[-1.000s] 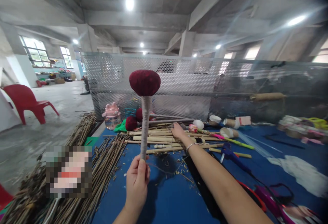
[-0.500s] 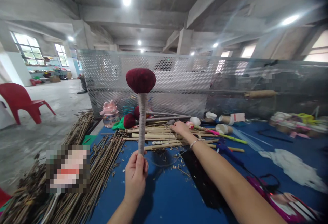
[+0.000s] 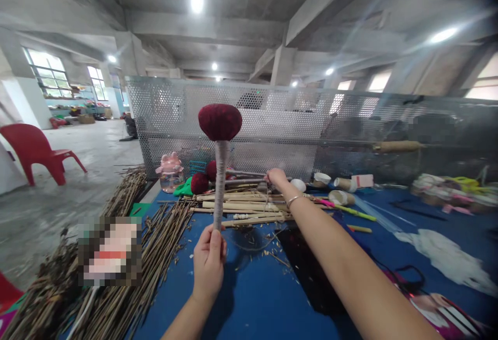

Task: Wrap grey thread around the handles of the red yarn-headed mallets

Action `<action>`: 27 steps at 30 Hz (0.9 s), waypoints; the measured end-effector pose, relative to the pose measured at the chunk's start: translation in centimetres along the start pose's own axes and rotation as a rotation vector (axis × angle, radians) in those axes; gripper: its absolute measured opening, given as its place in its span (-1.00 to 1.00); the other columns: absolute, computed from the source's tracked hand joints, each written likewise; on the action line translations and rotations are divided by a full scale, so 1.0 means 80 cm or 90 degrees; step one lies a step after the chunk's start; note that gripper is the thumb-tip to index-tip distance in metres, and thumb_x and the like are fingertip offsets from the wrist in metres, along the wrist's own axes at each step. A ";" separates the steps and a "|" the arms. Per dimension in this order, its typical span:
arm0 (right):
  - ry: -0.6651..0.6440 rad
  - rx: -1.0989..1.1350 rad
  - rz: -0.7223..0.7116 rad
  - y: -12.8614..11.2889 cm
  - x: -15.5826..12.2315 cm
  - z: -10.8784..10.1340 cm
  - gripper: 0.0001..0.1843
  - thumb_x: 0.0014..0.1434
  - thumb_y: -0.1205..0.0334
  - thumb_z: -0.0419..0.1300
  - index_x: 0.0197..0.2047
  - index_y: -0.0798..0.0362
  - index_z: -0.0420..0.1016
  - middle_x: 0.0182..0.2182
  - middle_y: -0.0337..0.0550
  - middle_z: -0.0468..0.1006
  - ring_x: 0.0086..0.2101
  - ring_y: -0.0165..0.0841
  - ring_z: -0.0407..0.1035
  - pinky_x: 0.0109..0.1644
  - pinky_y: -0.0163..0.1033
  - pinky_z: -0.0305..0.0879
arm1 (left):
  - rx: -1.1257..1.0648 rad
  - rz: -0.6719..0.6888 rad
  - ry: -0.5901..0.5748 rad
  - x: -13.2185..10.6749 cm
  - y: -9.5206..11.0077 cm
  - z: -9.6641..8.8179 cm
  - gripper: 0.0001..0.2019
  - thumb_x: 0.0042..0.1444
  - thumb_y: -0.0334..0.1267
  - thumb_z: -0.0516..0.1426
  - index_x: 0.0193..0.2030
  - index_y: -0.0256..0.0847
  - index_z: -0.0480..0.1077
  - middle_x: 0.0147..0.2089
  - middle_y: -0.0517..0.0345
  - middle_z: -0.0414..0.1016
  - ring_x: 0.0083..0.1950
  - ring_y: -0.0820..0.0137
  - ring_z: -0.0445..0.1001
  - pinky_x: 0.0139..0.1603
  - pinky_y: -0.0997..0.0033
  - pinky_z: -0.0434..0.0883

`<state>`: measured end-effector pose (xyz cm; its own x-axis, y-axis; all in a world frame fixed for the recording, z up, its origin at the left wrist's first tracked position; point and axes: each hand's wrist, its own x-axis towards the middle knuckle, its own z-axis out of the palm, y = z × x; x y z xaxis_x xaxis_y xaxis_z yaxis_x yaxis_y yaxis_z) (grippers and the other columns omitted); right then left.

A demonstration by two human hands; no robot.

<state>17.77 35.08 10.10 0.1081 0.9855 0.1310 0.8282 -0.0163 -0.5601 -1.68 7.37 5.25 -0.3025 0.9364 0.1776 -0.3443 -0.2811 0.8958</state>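
Left hand (image 3: 209, 257): wrapped round a grey stick with a round, dark red top (image 3: 220, 161).
Red-topped stick: up over the flat blue table (image 3: 257, 314).
Right hand (image 3: 276, 178): far, near long, pale wooden sticks (image 3: 245, 207); cannot tell its grip.
Bright green cloth (image 3: 182, 188): by a round, dark red ball (image 3: 199, 183).

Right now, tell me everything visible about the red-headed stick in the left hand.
The red-headed stick is nearly upright above the blue table, gripped low by the left hand, its bottom end hidden. A broad, rounded, dark red, fabric-looking head tops a pale grey handle that looks wrapped in thread.
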 end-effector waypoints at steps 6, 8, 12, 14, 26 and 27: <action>-0.010 0.251 -0.007 -0.040 0.003 -0.043 -0.82 0.22 0.39 -0.12 -0.35 0.16 0.25 -0.33 0.04 0.54 -0.57 -0.55 0.33 -0.59 -0.50 0.10 | 0.004 0.006 -0.005 0.002 -0.002 0.000 -0.65 0.09 0.04 0.02 -0.23 -0.24 0.28 -0.64 0.37 0.07 -0.66 0.63 -0.02 -0.70 0.68 -0.03; -0.011 0.305 -0.026 -0.053 0.000 -0.055 -0.84 0.22 0.38 -0.11 -0.38 0.14 0.21 -0.31 -0.01 0.53 -0.56 -0.58 0.31 -0.58 -0.52 0.10 | 0.006 0.004 -0.004 0.002 -0.002 0.000 -0.66 0.09 0.04 0.02 -0.23 -0.24 0.28 -0.64 0.37 0.07 -0.66 0.63 -0.02 -0.70 0.68 -0.03; -0.014 0.393 -0.065 -0.076 -0.008 -0.079 -0.84 0.22 0.38 -0.10 -0.42 0.10 0.15 -0.38 -0.11 0.51 -0.57 -0.58 0.29 -0.56 -0.52 0.10 | 0.001 0.002 0.005 0.002 0.000 0.000 -0.64 0.07 0.05 0.03 -0.24 -0.25 0.29 -0.65 0.38 0.05 -0.66 0.63 -0.03 -0.70 0.68 -0.04; -0.024 0.447 -0.072 -0.083 -0.012 -0.090 -0.82 0.22 0.38 -0.10 -0.43 0.10 0.14 -0.47 -0.16 0.48 -0.61 -0.58 0.26 -0.57 -0.50 0.10 | -0.004 -0.004 0.004 0.001 0.001 0.001 -0.63 0.07 0.06 0.03 -0.24 -0.25 0.29 -0.65 0.39 0.04 -0.67 0.64 -0.04 -0.70 0.68 -0.04; 0.107 0.607 -0.196 -0.100 -0.045 -0.174 -0.88 0.14 0.27 0.00 -0.43 0.06 0.17 -0.49 -0.27 0.41 -0.67 -0.60 0.14 -0.65 -0.51 0.07 | 0.000 -0.022 0.015 0.006 -0.011 -0.004 -0.62 0.05 0.08 0.04 -0.23 -0.24 0.28 -0.63 0.38 0.04 -0.65 0.64 -0.03 -0.69 0.69 -0.03; 0.117 0.592 -0.204 -0.101 -0.052 -0.181 -0.89 0.13 0.25 0.00 -0.42 0.07 0.19 -0.44 -0.23 0.44 -0.64 -0.59 0.17 -0.65 -0.51 0.08 | -0.002 -0.026 0.016 0.006 -0.011 -0.004 -0.62 0.05 0.08 0.05 -0.24 -0.24 0.28 -0.63 0.38 0.04 -0.65 0.64 -0.02 -0.69 0.69 -0.03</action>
<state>18.55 28.69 25.92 0.1026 0.8776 0.4682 0.0824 0.4616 -0.8833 -1.76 7.99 4.39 -0.3106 0.9416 0.1299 -0.3598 -0.2429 0.9009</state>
